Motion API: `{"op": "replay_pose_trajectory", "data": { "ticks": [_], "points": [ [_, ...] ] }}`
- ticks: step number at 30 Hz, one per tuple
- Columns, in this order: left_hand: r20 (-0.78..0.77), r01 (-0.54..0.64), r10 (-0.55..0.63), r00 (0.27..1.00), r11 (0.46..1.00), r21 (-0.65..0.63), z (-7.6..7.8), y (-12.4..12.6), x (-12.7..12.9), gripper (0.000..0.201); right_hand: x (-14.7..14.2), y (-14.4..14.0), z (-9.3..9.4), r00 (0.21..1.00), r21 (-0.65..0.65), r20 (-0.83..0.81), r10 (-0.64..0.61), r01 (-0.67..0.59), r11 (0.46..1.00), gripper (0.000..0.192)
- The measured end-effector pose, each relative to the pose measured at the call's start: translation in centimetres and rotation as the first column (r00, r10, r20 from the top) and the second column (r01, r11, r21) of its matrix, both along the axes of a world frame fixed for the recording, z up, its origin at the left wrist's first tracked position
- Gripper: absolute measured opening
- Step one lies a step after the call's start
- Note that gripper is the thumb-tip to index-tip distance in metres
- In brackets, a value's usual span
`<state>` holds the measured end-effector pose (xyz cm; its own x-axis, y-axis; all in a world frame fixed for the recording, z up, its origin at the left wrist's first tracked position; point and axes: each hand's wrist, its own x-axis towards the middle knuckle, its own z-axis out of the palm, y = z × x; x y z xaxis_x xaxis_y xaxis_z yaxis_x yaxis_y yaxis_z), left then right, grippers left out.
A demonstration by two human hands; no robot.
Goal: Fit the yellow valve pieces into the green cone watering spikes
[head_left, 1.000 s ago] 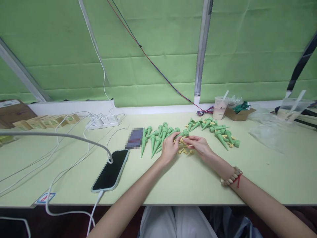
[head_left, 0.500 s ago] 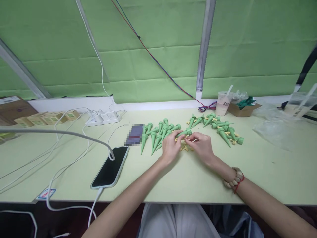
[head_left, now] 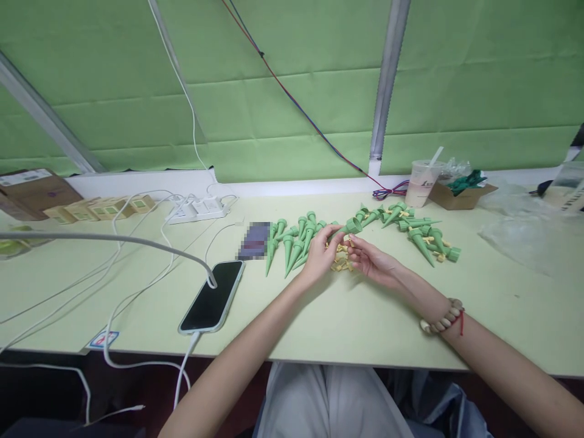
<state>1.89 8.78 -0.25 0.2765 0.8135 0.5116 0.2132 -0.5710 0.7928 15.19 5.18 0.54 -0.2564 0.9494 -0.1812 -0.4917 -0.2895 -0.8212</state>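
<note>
My left hand [head_left: 322, 254] is closed around a green plastic spike [head_left: 352, 227], its wide round end pointing right. Close beside that end, my right hand [head_left: 375, 260] pinches a small yellow valve piece [head_left: 348, 241] between thumb and finger. Under and between the hands lies a pile of small yellow pieces [head_left: 341, 263]. Left of my left hand, several green spikes [head_left: 296, 248] lie side by side. More green spikes [head_left: 420, 242], some with yellow pieces fitted, are heaped beyond and right of my right hand.
A phone [head_left: 213, 298] with a cable lies on the left, below a blurred dark object [head_left: 255, 241]. White cables run to a power strip [head_left: 201, 210]. At the back right stand a drink cup [head_left: 420, 185] and a small cardboard box [head_left: 458, 198], beside a clear plastic bag [head_left: 515, 234].
My right hand has turned and drawn slightly away from the spike, holding a yellow piece up. The spike's wide end now tilts more toward me. The whole view has shifted slightly.
</note>
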Motion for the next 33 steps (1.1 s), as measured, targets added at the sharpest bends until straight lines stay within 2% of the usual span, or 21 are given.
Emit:
{"op": "replay_pose_trajectory", "data": {
  "ticks": [3,6,10,12,14,16,17,18,19,21,23,25,29,31,33],
  "points": [
    [-0.005,-0.032,0.032,0.999,0.999,-0.001,0.1,-0.2,0.1,0.025,0.1,0.2,-0.1,0.994,0.057,0.09,-0.065,0.06,0.997,0.022],
    [-0.032,-0.063,0.061,0.998,0.997,-0.05,0.1,-0.4,0.2,0.026,0.0,0.4,-0.4,0.928,0.212,0.282,-0.243,0.187,0.959,0.034],
    [-0.137,-0.15,0.135,0.981,0.982,-0.112,-0.4,-0.5,0.3,0.03,0.1,0.7,-1.3,0.769,0.404,0.457,-0.447,0.268,0.874,0.031],
    [-0.199,-0.192,0.169,0.965,0.976,-0.102,-0.6,-0.5,0.4,0.03,0.3,0.9,-1.9,0.658,0.519,0.54,-0.525,0.232,0.823,0.022],
    [-0.261,-0.238,0.209,0.942,0.968,-0.083,-0.8,-0.5,0.4,0.03,0.6,0.9,-2.3,0.516,0.657,0.583,-0.627,0.153,0.738,0.015],
    [-0.294,-0.269,0.239,0.925,0.961,-0.065,-0.9,-0.5,0.3,0.031,0.6,0.9,-2.4,0.434,0.748,0.565,-0.702,0.088,0.657,0.015],
    [-0.292,-0.273,0.246,0.924,0.96,-0.055,-0.9,-0.5,0.3,0.031,0.6,0.8,-2.3,0.435,0.764,0.547,-0.716,0.09,0.639,0.017],
    [-0.278,-0.269,0.247,0.928,0.962,-0.045,-0.8,-0.5,0.2,0.031,0.4,0.7,-2.1,0.462,0.756,0.535,-0.708,0.114,0.645,0.019],
    [-0.258,-0.261,0.244,0.935,0.965,-0.035,-0.8,-0.5,0.1,0.032,0.3,0.6,-1.9,0.513,0.719,0.531,-0.675,0.149,0.679,0.022],
    [-0.23,-0.257,0.246,0.942,0.966,-0.019,-0.9,-0.4,-0.1,0.031,-0.1,0.4,-1.5,0.661,0.557,0.521,-0.54,0.217,0.802,0.03],
    [-0.208,-0.265,0.256,0.944,0.964,-0.014,-0.9,-0.2,-0.2,0.031,-0.4,0.4,-1.1,0.797,0.344,0.473,-0.374,0.223,0.912,0.033],
    [-0.174,-0.246,0.239,0.955,0.969,-0.02,-1.0,-0.1,-0.3,0.03,-0.4,0.4,-1.0,0.885,0.189,0.395,-0.245,0.182,0.965,0.029],
    [-0.124,-0.163,0.162,0.979,0.987,0.003,-1.2,0.0,-0.3,0.028,0.3,0.7,-1.0,0.984,0.055,0.171,-0.055,0.046,0.997,0.017],
    [-0.147,-0.145,0.144,0.979,0.989,0.006,-1.2,0.1,-0.3,0.03,0.7,0.7,-1.0,0.994,0.019,0.095,-0.053,0.051,0.998,0.011],
    [-0.187,-0.122,0.116,0.975,0.992,-0.021,-1.2,0.1,-0.2,0.034,0.8,0.7,-0.8,0.991,0.026,0.091,-0.094,0.093,0.995,0.009]
  ]
}}
